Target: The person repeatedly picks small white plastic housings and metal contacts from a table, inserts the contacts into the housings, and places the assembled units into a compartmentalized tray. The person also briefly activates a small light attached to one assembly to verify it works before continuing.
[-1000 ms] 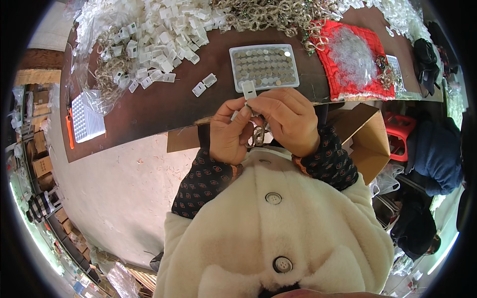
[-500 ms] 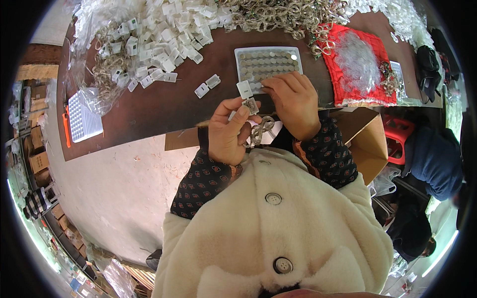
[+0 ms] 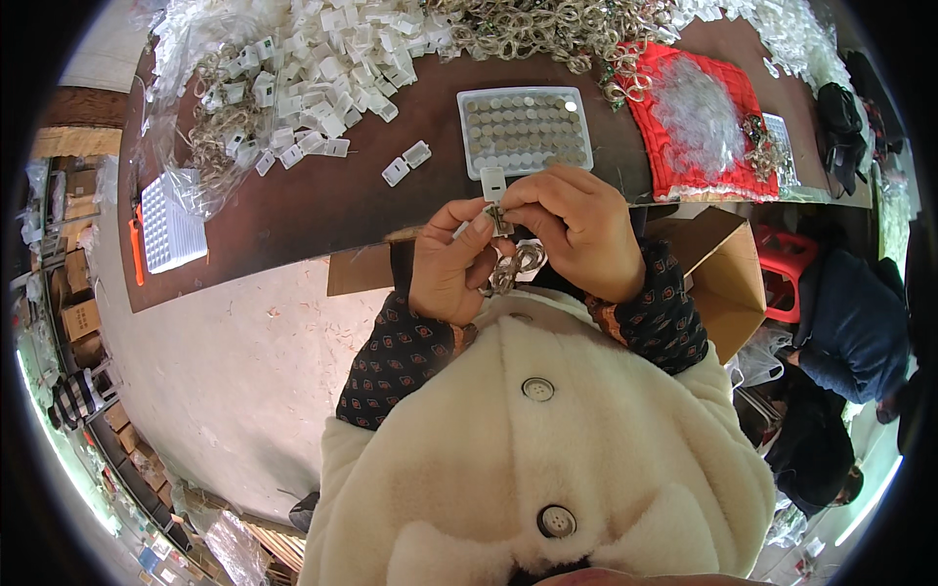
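Note:
My left hand [image 3: 451, 264] is closed around a small white battery case [image 3: 492, 184], its lid flipped up. A looped coil of thin wire [image 3: 528, 257] hangs below the case, beside my left fingers. My right hand [image 3: 584, 230] is pinched at the case's lower part, its fingertips touching it; whatever lies between them is hidden. Just beyond my hands sits a pale plastic tray [image 3: 462, 129] holding rows of round coin cells [image 3: 518, 132]. Two loose white cases [image 3: 395, 172] lie left of the tray.
White cases [image 3: 342, 59] and coiled wires [image 3: 547, 29] are heaped at the table's back. A red cloth [image 3: 674, 176] with clear plastic bits lies right. An empty white tray [image 3: 171, 230] and an orange-handled tool [image 3: 136, 249] are left. A cardboard box [image 3: 728, 283] stands below the edge.
My right hand has moved from the tray's near edge down to the case in my left hand. The case's raised lid has turned more upright.

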Motion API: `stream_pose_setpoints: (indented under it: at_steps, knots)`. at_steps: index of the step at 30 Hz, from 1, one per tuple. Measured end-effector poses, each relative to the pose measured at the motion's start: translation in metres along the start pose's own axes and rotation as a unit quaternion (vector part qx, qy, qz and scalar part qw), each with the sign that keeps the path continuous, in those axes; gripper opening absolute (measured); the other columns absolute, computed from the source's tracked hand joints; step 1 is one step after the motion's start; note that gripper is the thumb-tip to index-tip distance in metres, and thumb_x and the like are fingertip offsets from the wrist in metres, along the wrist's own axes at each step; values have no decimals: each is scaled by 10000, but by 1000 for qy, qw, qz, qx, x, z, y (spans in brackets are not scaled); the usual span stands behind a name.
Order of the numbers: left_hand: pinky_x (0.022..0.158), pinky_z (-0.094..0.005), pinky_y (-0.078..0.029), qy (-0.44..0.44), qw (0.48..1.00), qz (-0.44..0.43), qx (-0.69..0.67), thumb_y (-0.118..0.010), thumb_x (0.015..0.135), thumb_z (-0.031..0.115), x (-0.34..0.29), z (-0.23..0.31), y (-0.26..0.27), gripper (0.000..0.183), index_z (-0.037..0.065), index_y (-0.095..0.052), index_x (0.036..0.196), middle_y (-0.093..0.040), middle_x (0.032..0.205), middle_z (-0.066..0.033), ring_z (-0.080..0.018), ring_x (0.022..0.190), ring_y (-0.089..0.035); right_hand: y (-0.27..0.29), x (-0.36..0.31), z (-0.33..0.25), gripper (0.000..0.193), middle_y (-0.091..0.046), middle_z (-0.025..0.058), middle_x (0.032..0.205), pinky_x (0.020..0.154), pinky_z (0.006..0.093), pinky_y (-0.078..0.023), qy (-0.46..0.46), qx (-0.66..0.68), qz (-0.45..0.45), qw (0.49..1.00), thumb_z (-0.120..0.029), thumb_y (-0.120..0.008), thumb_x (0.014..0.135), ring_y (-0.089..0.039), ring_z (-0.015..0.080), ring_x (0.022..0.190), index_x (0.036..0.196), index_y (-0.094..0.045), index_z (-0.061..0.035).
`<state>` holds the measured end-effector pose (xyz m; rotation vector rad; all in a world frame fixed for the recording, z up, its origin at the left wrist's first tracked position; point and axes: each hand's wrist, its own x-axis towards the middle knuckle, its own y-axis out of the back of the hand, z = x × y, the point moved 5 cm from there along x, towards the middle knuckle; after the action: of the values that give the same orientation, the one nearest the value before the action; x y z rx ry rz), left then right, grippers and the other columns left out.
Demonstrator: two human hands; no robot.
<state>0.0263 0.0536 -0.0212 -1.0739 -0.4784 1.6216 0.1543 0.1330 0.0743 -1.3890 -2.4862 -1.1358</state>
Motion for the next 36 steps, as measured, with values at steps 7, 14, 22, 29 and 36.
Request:
stream_pose_setpoints:
  at_steps: [7, 14, 22, 29, 36]
  knots:
    - [420, -154, -324, -18, 999, -13, -32, -616, 992, 176, 1, -2, 2, 211, 82, -612, 1180, -684, 977, -63, -46, 684, -591, -3, -16, -20, 277, -671, 121, 1003, 749, 397, -521, 93, -81, 11, 992, -43, -728, 785, -651, 319, 866, 1061, -705, -30]
    - [442, -159, -362, 23, 996, -74, -37, -646, 967, 154, -6, -5, -10, 213, 63, -613, 1157, -697, 1057, -88, -85, 803, -655, -13, -20, 19, 252, -672, 83, 1031, 734, 257, -512, -255, 331, 56, 907, -87, -645, 964, -636, 124, 860, 1183, -643, 39]
    - [446, -141, -349, 40, 990, -106, -80, -617, 990, 210, -8, -8, -16, 235, 60, -601, 1169, -656, 1048, -81, -78, 796, -630, -8, -17, 11, 171, -655, 130, 1093, 873, 310, -507, -103, 338, 27, 935, 60, -656, 903, -630, 166, 972, 1072, -655, 36]
    - [720, -282, -538, 68, 988, -97, -99, -597, 1004, 299, -11, -11, -24, 272, 112, -563, 1200, -624, 1113, -38, -140, 965, -626, -3, -16, -3, 239, -671, 109, 1054, 821, 310, -528, 44, 241, 35, 969, 124, -690, 771, -654, 219, 966, 968, -696, -10]
    - [922, -348, -522, 68, 980, -133, -131, -565, 1013, 363, -10, -13, -24, 410, 101, -505, 1322, -595, 1206, -59, -178, 1112, -598, -10, -20, -5, 234, -645, 131, 1034, 823, 321, -529, 40, 255, 100, 961, 149, -603, 789, -653, 224, 954, 958, -664, -1]
